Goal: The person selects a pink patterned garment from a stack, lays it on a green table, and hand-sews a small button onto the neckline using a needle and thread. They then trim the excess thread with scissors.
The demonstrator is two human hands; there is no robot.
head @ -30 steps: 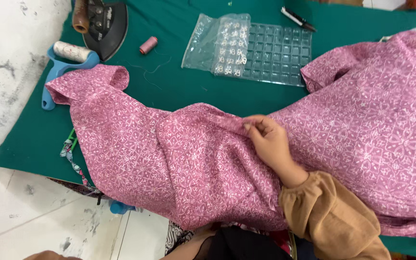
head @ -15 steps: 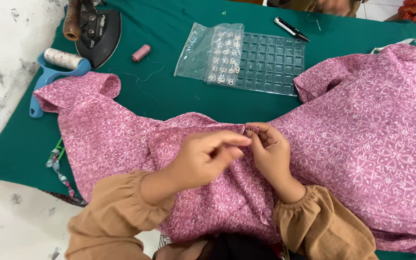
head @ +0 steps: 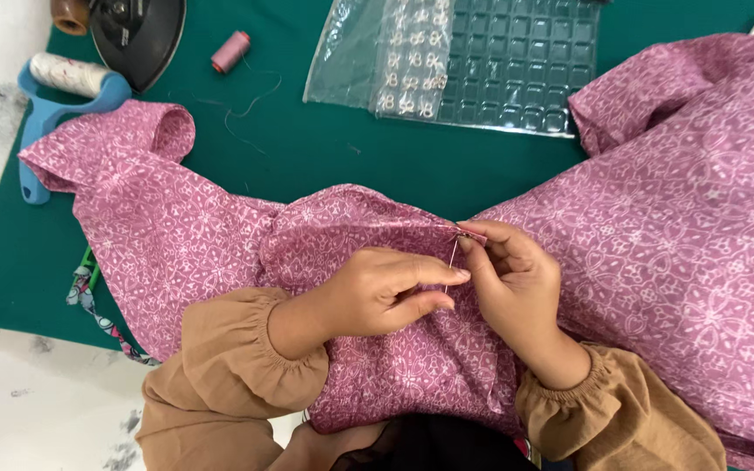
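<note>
Both hands have closed in at centre frame. Left hand (head: 386,292) pinches a needle (head: 451,262); right hand (head: 512,279) grips the fabric (head: 656,235) fold, best kept taut

A clear plastic bag (head: 368,57) is lying flat near the table's (head: 325,157) far edge, partly overlapping a clear, gridded blister tray (head: 517,65).

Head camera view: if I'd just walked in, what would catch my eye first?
The pink patterned garment spread over the green mat fills most of the view. At its centre the left hand and right hand meet at a folded edge, the left pinching a thin needle. At the top lie a black iron, a pink thread spool and a clear plastic bag.
</note>
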